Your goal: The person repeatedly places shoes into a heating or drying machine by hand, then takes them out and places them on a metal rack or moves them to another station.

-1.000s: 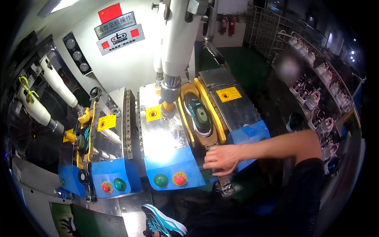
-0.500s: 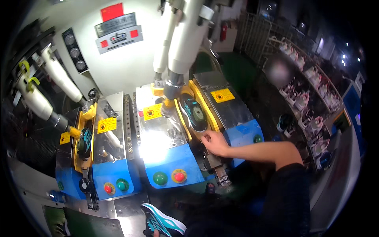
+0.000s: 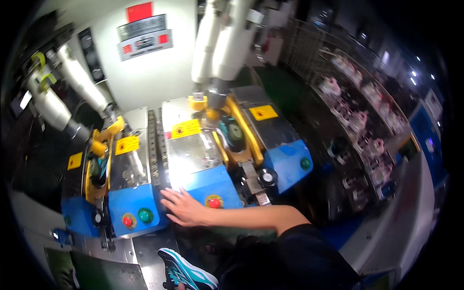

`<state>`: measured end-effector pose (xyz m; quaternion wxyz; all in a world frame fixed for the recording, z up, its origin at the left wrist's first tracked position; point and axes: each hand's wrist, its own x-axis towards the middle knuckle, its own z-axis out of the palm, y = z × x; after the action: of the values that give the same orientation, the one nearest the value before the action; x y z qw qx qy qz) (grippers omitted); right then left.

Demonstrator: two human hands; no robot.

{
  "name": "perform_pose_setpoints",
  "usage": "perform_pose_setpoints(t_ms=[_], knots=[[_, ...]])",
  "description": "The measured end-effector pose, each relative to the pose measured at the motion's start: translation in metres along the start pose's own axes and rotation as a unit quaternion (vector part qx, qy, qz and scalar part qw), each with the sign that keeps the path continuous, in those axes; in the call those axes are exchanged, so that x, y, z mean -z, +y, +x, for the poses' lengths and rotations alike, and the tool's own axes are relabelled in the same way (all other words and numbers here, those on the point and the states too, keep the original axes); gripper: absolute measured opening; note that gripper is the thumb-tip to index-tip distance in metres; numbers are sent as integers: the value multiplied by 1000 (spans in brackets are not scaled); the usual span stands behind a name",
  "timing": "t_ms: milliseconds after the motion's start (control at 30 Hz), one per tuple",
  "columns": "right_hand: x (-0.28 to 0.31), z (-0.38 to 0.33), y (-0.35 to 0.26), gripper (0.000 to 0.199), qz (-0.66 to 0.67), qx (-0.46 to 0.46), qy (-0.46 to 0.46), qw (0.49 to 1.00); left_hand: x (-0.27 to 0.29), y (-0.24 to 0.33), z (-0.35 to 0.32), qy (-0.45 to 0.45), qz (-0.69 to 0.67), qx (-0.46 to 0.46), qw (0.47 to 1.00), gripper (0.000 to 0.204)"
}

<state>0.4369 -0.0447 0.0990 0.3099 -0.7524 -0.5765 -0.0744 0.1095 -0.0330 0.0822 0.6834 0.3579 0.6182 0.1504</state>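
While the right hand (image 3: 182, 209) lies flat with fingers spread and grasps nothing, its palm rests on the front face of the middle blue press block (image 3: 212, 186), beside the red button (image 3: 214, 203) and apparently over the block's left button, which is hidden. A teal shoe (image 3: 233, 134) sits sole up in the yellow cradle (image 3: 246, 137) at the right edge of that block, under the white press cylinders (image 3: 222, 41). At the left block (image 3: 133, 210), a red button (image 3: 127, 221) and a green button (image 3: 144, 215) are uncovered. Another teal shoe (image 3: 186, 273) lies at the machine's front edge. The left hand is not in view.
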Motion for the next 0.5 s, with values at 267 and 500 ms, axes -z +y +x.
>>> perform_pose_setpoints(t_ms=[267, 500], knots=[[-29, -134, -161, 24, 451, -39, -153, 878, 56, -34, -104, 183, -281, -57, 940, 33], [-20, -155, -193, 11, 451, -144, -293, 830, 215, -134, -55, 446, -22, -189, 874, 67]])
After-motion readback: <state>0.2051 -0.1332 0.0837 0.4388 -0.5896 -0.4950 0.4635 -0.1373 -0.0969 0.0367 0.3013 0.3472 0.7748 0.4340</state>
